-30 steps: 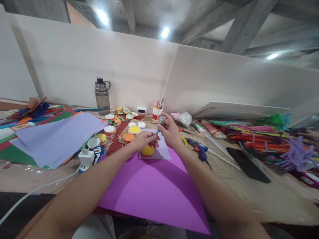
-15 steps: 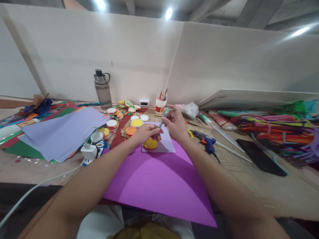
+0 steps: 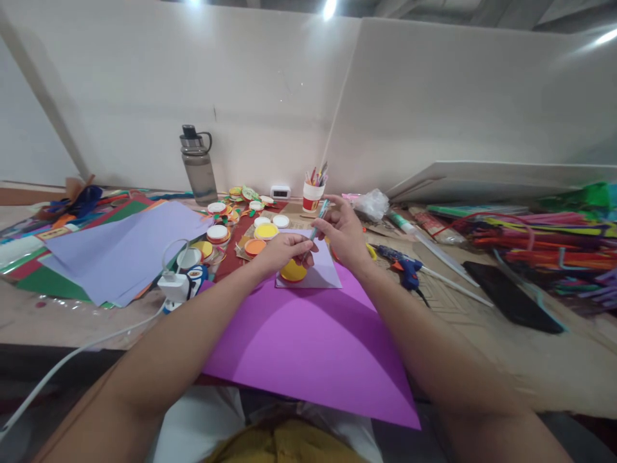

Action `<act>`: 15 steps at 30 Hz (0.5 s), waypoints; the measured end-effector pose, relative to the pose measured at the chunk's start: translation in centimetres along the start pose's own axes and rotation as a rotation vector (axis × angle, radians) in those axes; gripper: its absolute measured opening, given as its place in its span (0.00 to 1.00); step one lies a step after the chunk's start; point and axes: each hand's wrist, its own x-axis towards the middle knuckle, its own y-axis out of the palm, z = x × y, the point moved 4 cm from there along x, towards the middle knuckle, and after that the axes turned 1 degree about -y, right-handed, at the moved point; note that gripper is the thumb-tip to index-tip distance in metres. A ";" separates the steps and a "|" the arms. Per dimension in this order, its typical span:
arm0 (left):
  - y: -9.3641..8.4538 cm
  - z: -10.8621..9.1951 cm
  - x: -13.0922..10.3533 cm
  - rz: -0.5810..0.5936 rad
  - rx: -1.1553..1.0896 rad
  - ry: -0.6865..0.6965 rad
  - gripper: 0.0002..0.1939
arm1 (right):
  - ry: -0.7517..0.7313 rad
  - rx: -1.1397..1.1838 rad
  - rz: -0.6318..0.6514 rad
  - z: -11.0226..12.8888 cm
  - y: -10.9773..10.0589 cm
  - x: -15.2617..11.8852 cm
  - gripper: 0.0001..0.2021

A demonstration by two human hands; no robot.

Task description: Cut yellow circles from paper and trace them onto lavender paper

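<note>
Pale blue, the pen-like stick (image 3: 314,232) leans toward one o'clock, its lower end pinched in the left hand (image 3: 288,248), its upper in the right hand (image 3: 345,235), yellow disc (image 3: 293,273) at seven o'clock; only the view has dipped, so handling seems no further along

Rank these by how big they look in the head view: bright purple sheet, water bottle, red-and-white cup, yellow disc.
1. Bright purple sheet
2. Water bottle
Smallest, unranked: red-and-white cup and yellow disc; they look similar, and the left hand partly hides the disc.
</note>
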 end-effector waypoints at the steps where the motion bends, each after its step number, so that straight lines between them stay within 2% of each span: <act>1: 0.0 0.0 0.0 0.002 -0.003 -0.004 0.19 | 0.002 0.006 0.001 0.0 0.0 0.0 0.23; 4: 0.1 -0.1 0.1 0.001 -0.001 -0.011 0.19 | 0.000 0.012 0.001 0.0 0.0 0.0 0.22; 8: 0.1 -0.3 0.0 -0.007 0.012 -0.003 0.20 | -0.001 0.005 -0.020 -0.4 0.1 0.0 0.30; 10: 0.0 -0.4 0.1 0.000 0.028 -0.003 0.21 | 0.033 0.011 0.019 -0.7 0.4 0.0 0.30; 13: -0.2 -0.3 0.2 0.001 0.056 0.010 0.23 | 0.133 -0.050 0.165 -1.0 0.9 -0.3 0.17; 15: -0.5 -0.3 0.2 -0.018 0.099 0.017 0.24 | 0.184 -0.154 0.214 -1.0 0.9 -0.4 0.11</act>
